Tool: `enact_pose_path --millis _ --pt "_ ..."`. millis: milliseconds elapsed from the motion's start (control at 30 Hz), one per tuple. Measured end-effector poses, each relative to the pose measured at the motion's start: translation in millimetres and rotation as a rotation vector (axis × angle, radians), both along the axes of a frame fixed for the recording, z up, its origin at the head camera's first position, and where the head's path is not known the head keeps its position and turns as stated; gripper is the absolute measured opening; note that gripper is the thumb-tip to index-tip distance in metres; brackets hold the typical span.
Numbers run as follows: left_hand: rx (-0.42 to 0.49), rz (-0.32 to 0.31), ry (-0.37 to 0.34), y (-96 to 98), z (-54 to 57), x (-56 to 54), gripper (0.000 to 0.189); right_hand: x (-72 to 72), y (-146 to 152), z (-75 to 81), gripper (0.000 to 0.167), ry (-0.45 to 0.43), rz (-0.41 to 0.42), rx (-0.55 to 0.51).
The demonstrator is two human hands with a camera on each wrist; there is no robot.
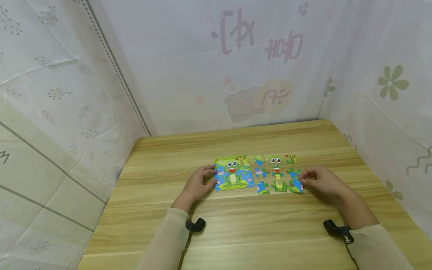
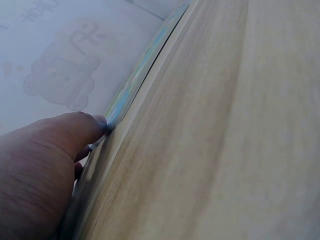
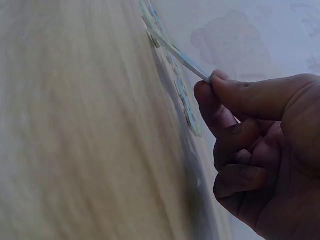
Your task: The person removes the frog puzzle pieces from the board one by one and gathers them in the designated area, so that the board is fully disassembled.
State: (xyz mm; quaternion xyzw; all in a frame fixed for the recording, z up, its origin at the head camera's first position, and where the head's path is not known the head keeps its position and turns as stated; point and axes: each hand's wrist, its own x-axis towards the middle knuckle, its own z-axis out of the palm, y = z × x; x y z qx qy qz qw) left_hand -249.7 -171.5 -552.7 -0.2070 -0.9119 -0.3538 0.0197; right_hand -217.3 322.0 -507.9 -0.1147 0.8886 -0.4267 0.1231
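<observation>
A square frog picture board [image 1: 233, 173] lies flat on the table, showing a green frog on blue. My left hand [image 1: 200, 181] rests at its left edge, fingers spread a little and thumb touching the board near the lower corner; the left wrist view shows this thumb [image 2: 87, 129] right at the edge. To the right, cut puzzle pieces [image 1: 278, 186] of the same frog lie in loose rows. My right hand [image 1: 320, 180] pinches the lower-right puzzle piece [image 1: 297, 185] between thumb and index finger. In the right wrist view this piece [image 3: 187, 61] tilts up, its held side raised above the other pieces.
The wood-grain table [image 1: 233, 228] runs back to a pale printed curtain [image 1: 189, 75], with more curtain on both sides. Black wrist cameras [image 1: 196, 225] sit on both forearms, by the sleeve cuffs.
</observation>
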Motion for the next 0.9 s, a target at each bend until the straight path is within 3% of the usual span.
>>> enact_pose_path --millis 233,900 --pt "-0.002 -0.001 0.008 0.6 -0.1 -0.1 0.038 4.3 0.1 -1.4 0.007 -0.011 0.024 -0.007" --pt "-0.002 0.000 0.001 -0.1 -0.9 -0.7 0.038 2.8 2.8 -4.5 0.006 -0.005 -0.045 0.084"
